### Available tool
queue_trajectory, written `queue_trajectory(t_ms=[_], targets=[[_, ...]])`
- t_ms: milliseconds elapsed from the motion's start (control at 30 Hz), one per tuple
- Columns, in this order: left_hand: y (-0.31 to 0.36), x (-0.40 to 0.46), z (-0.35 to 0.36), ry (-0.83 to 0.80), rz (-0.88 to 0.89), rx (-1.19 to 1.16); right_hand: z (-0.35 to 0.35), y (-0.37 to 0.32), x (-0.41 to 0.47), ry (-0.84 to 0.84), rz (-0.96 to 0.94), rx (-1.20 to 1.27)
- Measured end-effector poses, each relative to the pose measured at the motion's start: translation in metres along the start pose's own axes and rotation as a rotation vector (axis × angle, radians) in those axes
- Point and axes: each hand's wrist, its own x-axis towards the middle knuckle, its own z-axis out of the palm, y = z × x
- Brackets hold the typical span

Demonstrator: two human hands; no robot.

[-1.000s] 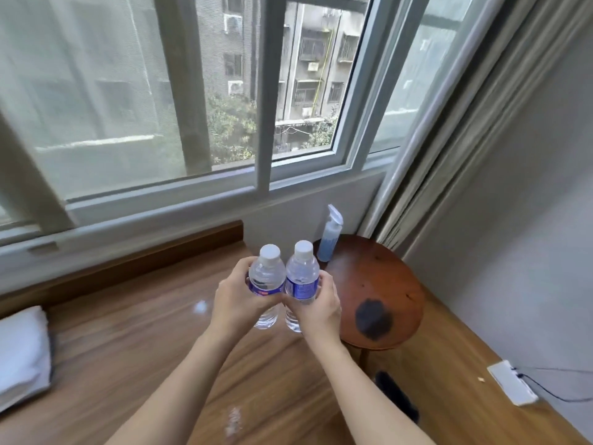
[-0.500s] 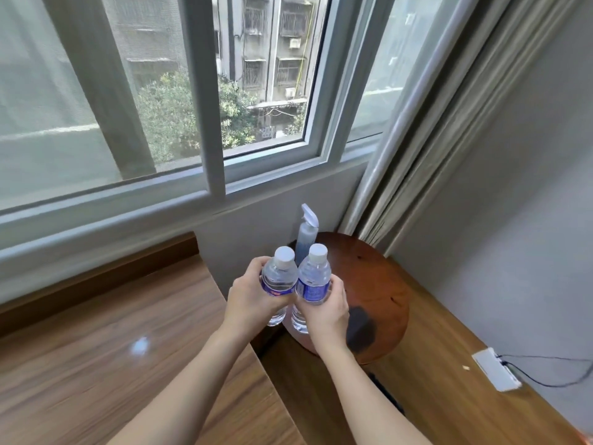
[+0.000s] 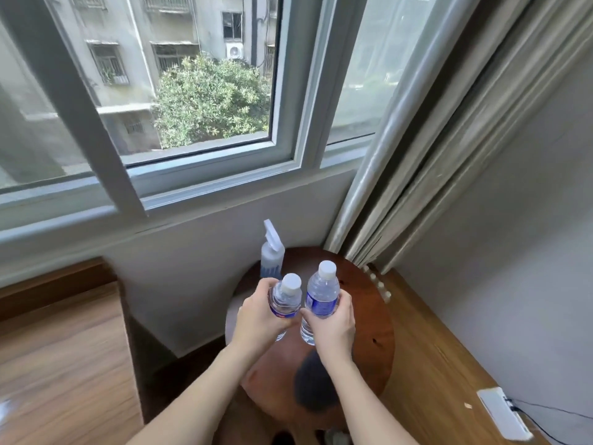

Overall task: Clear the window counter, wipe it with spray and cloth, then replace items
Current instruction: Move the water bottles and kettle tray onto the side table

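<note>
My left hand (image 3: 256, 319) grips a clear water bottle (image 3: 285, 297) with a white cap and blue label. My right hand (image 3: 333, 326) grips a second, like water bottle (image 3: 322, 293) beside it. Both bottles are upright and held above a round dark-wood side table (image 3: 369, 332). A white spray bottle (image 3: 272, 252) with blue liquid stands at the table's far edge, just beyond the left bottle. The wooden window counter (image 3: 61, 354) lies to the left. No cloth is in view.
A dark round patch (image 3: 313, 387) lies on the table near my right forearm. Grey curtains (image 3: 433, 139) hang at the right by the wall. A white power strip (image 3: 502, 412) with a cable sits on the wooden floor at lower right.
Both hands have carried the two bottles to the right, from above the counter to above the round table. The view has turned right; the white towel on the counter has left the view.
</note>
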Motion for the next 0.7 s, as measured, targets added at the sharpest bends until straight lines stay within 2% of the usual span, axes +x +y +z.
queue_trajectory(t_ms=[167, 367, 700], targets=[[0.014, 0.055, 0.052, -0.017, -0.065, 0.001, -0.001, 0.028, 0.077, -0.045, 0.01, -0.036], [0.014, 0.113, 0.096, 0.05, -0.13, -0.012, 0.012, 0.054, 0.15, -0.085, 0.016, -0.066], [0.003, 0.168, 0.14, 0.129, -0.174, -0.046, 0.042, 0.075, 0.214, -0.135, 0.029, -0.005]])
